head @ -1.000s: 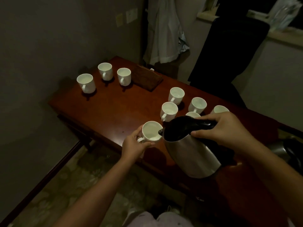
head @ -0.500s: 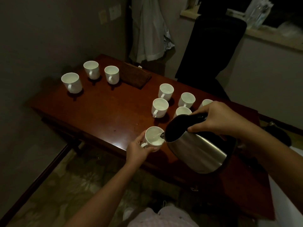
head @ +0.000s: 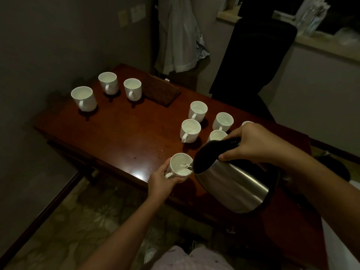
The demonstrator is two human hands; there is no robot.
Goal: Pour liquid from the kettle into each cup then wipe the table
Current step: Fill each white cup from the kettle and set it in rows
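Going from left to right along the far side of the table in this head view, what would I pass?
First cup → second cup → third cup → dark folded cloth → the cluster of cups, starting with its far cup.

- Our right hand (head: 251, 143) grips the kettle (head: 231, 180) by its black handle, tilted so the spout is at the rim of a cup (head: 180, 165).
- Our left hand (head: 161, 180) holds that cup at the table (head: 124, 137) edge; water splashes inside.
- Three cups (head: 109, 88) stand far left, more behind the kettle.
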